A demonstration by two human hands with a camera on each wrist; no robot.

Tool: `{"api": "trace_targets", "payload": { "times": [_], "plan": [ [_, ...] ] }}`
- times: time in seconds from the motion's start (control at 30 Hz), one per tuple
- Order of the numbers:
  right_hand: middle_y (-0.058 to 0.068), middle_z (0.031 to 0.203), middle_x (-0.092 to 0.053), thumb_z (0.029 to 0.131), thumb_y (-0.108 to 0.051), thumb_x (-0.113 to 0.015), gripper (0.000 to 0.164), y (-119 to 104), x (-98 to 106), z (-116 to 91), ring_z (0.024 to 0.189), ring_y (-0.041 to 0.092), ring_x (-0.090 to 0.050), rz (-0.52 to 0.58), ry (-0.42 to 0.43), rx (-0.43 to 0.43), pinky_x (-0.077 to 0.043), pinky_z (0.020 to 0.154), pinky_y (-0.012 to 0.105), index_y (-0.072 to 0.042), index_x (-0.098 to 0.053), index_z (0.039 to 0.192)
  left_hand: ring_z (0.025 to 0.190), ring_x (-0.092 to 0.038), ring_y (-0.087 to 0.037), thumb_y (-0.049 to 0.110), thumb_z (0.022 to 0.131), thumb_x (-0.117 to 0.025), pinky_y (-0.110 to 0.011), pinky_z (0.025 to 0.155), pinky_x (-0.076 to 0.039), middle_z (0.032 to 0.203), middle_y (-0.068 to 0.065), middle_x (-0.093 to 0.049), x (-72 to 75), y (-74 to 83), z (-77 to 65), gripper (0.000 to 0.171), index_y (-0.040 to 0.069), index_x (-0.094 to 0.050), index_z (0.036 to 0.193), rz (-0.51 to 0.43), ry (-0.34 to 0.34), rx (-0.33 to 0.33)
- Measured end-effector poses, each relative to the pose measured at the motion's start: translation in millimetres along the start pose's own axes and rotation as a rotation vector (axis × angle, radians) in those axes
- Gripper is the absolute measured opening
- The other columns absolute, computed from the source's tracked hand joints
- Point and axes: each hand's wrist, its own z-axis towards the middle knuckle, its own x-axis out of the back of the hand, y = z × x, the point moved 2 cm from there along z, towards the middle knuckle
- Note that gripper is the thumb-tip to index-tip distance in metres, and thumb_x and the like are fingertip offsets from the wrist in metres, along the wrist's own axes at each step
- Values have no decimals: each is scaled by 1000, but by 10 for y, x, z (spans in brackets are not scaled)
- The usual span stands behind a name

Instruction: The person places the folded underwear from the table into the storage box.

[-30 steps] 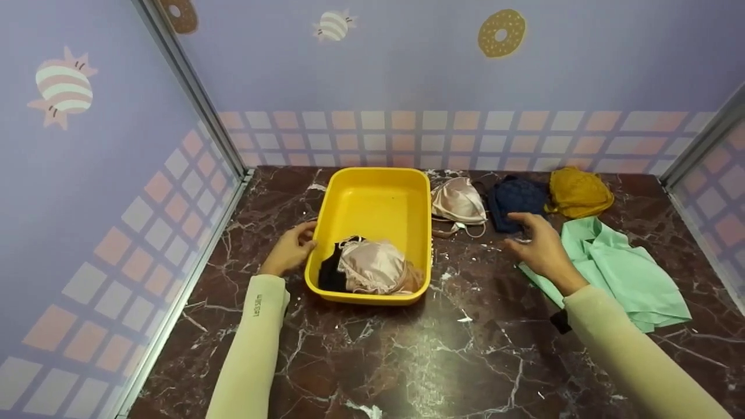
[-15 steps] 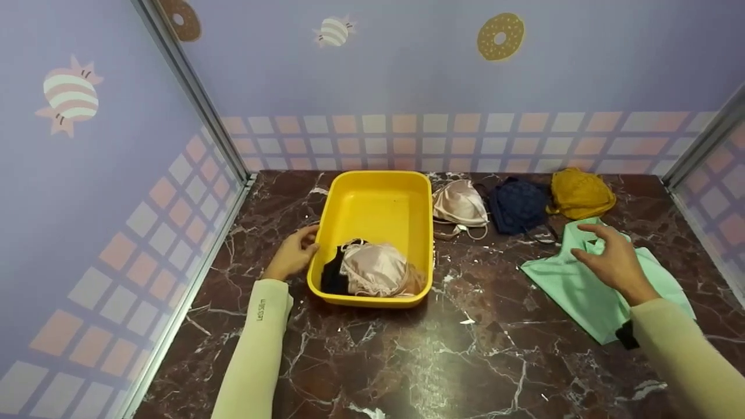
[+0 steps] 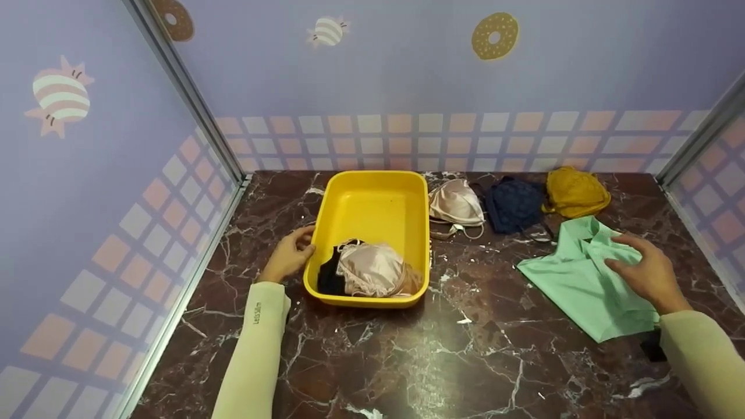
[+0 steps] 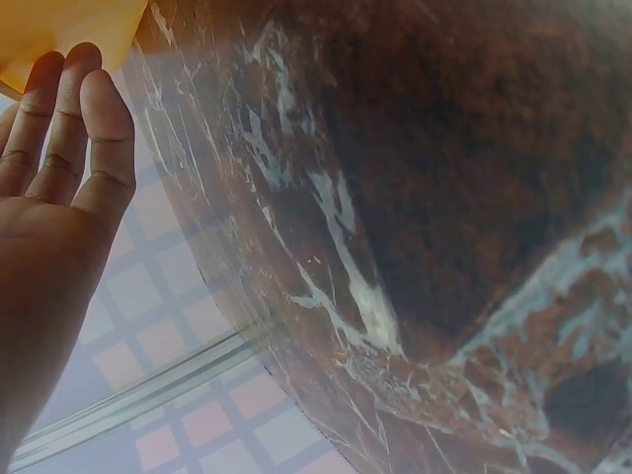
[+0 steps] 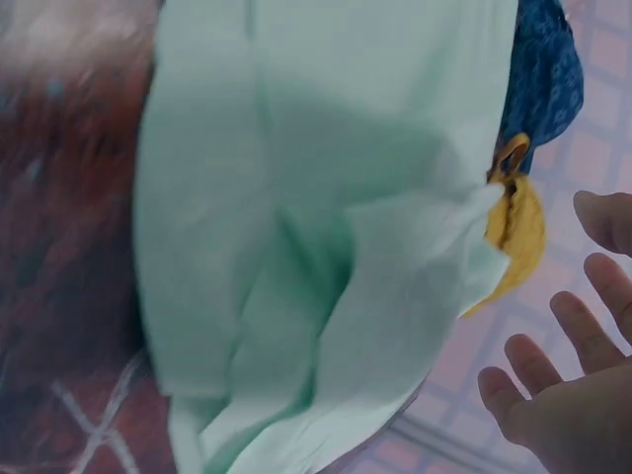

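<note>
Walls (image 3: 378,64): lilac, printed with candies, doughnuts and a band of pink and white squares, standing beyond the fingers of the left hand (image 3: 288,256) and the right hand (image 3: 647,274)
Counter (image 3: 465,372): dark red-brown with pale marble veins, spread out below the fingers of both hands
Yellow bin (image 3: 372,215): on the counter, just right of the left fingers, with fabric gathered at its near end
Mint cloth (image 3: 588,285): rumpled on the counter, below and to the left of the right fingers, one corner pointing toward the person
Right hand: fingers spread and slightly bent, thumb held apart from them; whether any fingertip meets the mint cloth cannot be told
Left hand: fingers loosely bent, side by side, their tips at the outer left wall of the bin
Navy garment (image 3: 515,205): beyond the right fingers and to their left
Mustard garment (image 3: 577,193): beyond the right fingers, slightly left, near the back wall
Satin piece (image 3: 377,270): pale pink, inside the bin, right of the left fingers
Satin garment (image 3: 457,202): beside the bin, well left of the right fingers, thin straps trailing
Black cloth (image 3: 330,273): in the bin, between the left fingers and the satin piece
</note>
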Motion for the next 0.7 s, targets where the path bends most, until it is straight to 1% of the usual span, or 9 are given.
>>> {"api": "trace_targets", "payload": {
  "times": [0.13, 0.2, 0.3, 0.43, 0.53, 0.7],
  "plan": [
    [35, 142, -27, 91, -25, -63, 59, 171, 32, -58, 124, 58, -24, -8, -26, -47, -24, 90, 70, 5, -42, 138, 91, -58, -28, 5, 91, -57, -41, 82, -47, 109, -16, -61, -9, -7, 1, 46, 2, -49, 136, 2, 3, 6],
    [37, 141, -27, 90, -25, -65, 61, 253, 37, -86, 124, 59, -23, -24, -28, -44, -23, 90, 70, 7, -42, 137, 91, -58, -28, 4, 91, -57, -41, 82, -47, 108, -16, -60, -11, -9, 3, 45, 2, -49, 135, -2, 5, 6],
    [40, 139, -26, 88, -26, -68, 63, 356, 28, -123, 124, 60, -20, -51, -29, -32, -16, 94, 71, 10, -44, 133, 91, -58, -27, 4, 91, -56, -41, 82, -47, 108, -16, -60, -11, -7, 4, 45, 2, -50, 135, -11, 8, 5],
    [42, 139, -21, 87, -30, -69, 68, 436, -8, -151, 122, 64, -15, -58, -53, -60, -10, 93, 73, 12, -42, 133, 91, -58, -28, 3, 90, -56, -41, 81, -47, 108, -17, -61, -11, -7, 0, 45, 1, -50, 135, -19, 8, 0],
    [42, 139, -20, 86, -34, -69, 74, 456, -25, -149, 119, 65, -15, -66, -70, -95, -15, 88, 73, 12, -39, 135, 90, -58, -28, 2, 90, -56, -41, 80, -47, 107, -17, -61, -13, -7, 0, 45, 1, -50, 135, -25, 10, -5],
    [43, 139, -16, 82, -39, -71, 85, 489, -12, -137, 113, 67, -15, -86, -91, -140, -17, 80, 72, 10, -32, 140, 89, -58, -28, 2, 90, -57, -41, 80, -47, 106, -17, -61, -20, -13, 6, 45, 0, -50, 135, -23, 10, -7]
  ]
}}
